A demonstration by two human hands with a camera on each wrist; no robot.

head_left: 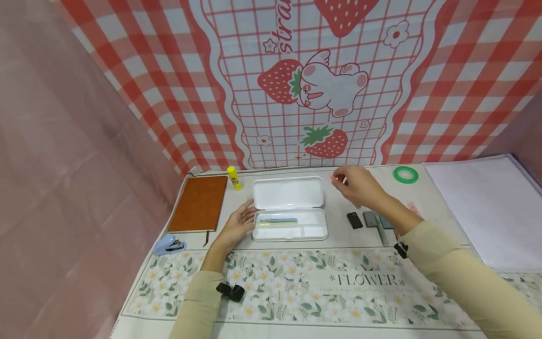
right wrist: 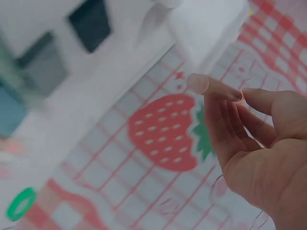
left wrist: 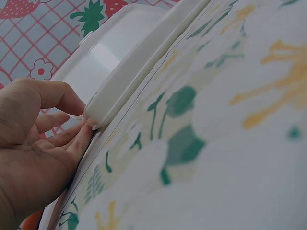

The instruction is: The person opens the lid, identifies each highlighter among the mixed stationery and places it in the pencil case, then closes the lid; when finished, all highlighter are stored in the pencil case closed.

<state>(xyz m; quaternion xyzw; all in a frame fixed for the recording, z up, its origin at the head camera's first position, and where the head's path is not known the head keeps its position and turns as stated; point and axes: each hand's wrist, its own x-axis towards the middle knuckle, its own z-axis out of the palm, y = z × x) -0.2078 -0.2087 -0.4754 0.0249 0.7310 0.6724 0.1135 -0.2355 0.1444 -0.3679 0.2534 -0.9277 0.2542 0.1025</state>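
An open white pencil case [head_left: 290,232] stands mid-table, its lid [head_left: 288,193] tipped back. A blue pen [head_left: 279,220] and a yellow-green pen [head_left: 271,224] lie in its long compartment. My left hand [head_left: 237,226] holds the case's left end; in the left wrist view, its fingers [left wrist: 79,139] pinch the corner from both sides. Up and right of the lid, my right hand [head_left: 360,186] pinches a small pink object [head_left: 333,178] between thumb and fingertips. Fingers mostly cover it, so I cannot tell its kind. The right wrist view shows this hand [right wrist: 259,153] raised, fingers bent.
Left of the case are a brown notebook [head_left: 199,202], a yellow glue stick [head_left: 234,179] and a light-blue stapler [head_left: 169,246]. On the right lie a black block [head_left: 354,220], a grey block [head_left: 370,219], green tape [head_left: 405,174] and a white sheet [head_left: 487,212].
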